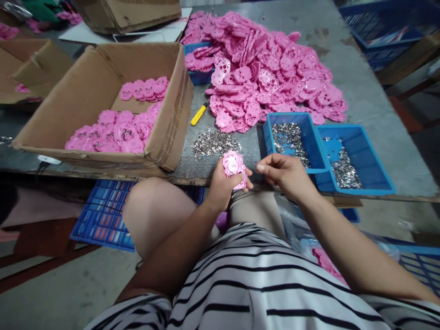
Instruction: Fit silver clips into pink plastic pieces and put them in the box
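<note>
My left hand point(222, 185) is wrapped round a pink plastic part point(234, 167), thumb across its lower half, at the table's front edge. To its right is my right hand point(283, 173), thumb and fingertips pressed together; whatever they pinch is too small to make out. A short gap separates the two hands. Just beyond the left hand lies a loose heap of small metal pieces point(215, 144). Close behind the right hand stands a blue bin point(295, 118) with more small metal pieces, and another blue bin point(378, 169) adjoins it on the right.
A large pile of pink plastic parts point(275, 68) covers the table's middle and back. A yellow-handled tool point(198, 115) lies beside the cardboard box point(175, 110), which holds similar pink parts. A blue crate point(103, 220) sits below the table at left.
</note>
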### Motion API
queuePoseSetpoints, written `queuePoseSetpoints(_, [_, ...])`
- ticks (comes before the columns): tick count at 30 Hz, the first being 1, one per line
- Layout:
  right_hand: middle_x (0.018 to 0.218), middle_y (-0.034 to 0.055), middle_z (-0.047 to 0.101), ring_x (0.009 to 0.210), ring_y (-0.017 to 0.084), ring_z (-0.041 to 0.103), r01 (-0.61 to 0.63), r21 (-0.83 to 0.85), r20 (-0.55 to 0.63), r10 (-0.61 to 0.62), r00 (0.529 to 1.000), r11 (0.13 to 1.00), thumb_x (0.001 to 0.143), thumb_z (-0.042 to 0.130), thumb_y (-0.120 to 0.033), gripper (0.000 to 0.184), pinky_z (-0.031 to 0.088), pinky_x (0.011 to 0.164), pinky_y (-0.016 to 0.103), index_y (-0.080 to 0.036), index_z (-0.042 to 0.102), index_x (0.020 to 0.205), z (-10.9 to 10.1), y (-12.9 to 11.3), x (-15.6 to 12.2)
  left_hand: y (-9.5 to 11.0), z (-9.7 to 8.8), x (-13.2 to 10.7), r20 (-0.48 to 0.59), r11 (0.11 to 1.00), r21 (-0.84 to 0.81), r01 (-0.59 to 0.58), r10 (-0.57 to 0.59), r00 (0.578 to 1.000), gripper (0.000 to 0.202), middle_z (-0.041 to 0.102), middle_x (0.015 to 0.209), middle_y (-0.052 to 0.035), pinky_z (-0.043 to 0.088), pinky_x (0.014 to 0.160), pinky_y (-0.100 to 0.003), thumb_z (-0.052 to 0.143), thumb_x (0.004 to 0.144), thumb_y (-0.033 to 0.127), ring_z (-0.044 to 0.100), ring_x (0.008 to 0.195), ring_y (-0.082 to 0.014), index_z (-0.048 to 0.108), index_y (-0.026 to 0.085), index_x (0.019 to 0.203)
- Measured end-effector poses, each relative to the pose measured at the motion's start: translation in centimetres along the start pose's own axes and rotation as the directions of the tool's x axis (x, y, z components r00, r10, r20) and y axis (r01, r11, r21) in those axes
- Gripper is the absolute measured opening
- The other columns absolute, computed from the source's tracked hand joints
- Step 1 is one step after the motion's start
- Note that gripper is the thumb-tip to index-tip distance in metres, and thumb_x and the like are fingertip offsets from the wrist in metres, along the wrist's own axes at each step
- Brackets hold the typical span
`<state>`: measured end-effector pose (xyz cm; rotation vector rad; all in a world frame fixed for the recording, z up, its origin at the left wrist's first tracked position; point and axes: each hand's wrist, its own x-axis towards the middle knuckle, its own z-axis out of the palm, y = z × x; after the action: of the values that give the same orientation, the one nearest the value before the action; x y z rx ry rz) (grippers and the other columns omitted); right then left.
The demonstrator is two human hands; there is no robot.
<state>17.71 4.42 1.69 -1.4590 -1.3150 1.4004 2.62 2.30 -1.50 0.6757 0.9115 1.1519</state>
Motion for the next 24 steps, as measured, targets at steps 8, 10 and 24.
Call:
queuePoseSetpoints(8, [0.047,-0.0061,0.043,0.047,0.007,0.034,0.057,0.022,0.014,-0.058,0.998,0.998,0.057,0.077,-0.060,0.048,0.024,0.044,0.022,-0.019,0.054,0.057,1.8,1.4,1.1,-0.3,0.3,0.3,-0.193,0.980,0.176,-0.088,0.122,0.974,0.045,0.061,0.077,0.0043,0.048,0.050,-0.024,0.068,0.063,0.015,0.060,0.052,-0.0100,0.039,0.022,0.096])
queuePoseSetpoints(10, [0.046,-0.0060,0.043,0.046,0.007,0.033,0.036,0.009,0.017,-0.036,0.999,0.999,0.057,0.077,-0.061,0.048,0.023,0.044,0.023,-0.019,0.053,0.055,2.0,1.4,1.2,-0.6,0.1,0.3,-0.224,0.971,0.223,-0.088,0.139,0.965,0.048,0.060,0.078,0.0037,0.049,0.052,-0.025,0.069,0.062,0.013,0.059,0.054,-0.0109,0.041,0.022,0.099])
queuePoseSetpoints(24, [0.047,-0.0050,0.042,0.049,0.009,0.035,0.042,0.116,-0.113,-0.029,0.993,0.992,0.057,0.075,-0.063,0.049,0.027,0.048,0.025,-0.021,0.051,0.052,4.9,1.9,0.9,-0.9,-0.5,0.0,-0.345,0.820,0.533,-0.207,0.434,0.832,0.053,0.058,0.102,-0.0034,0.043,0.096,-0.041,0.070,0.062,0.009,0.058,0.102,-0.0250,0.050,0.026,0.108])
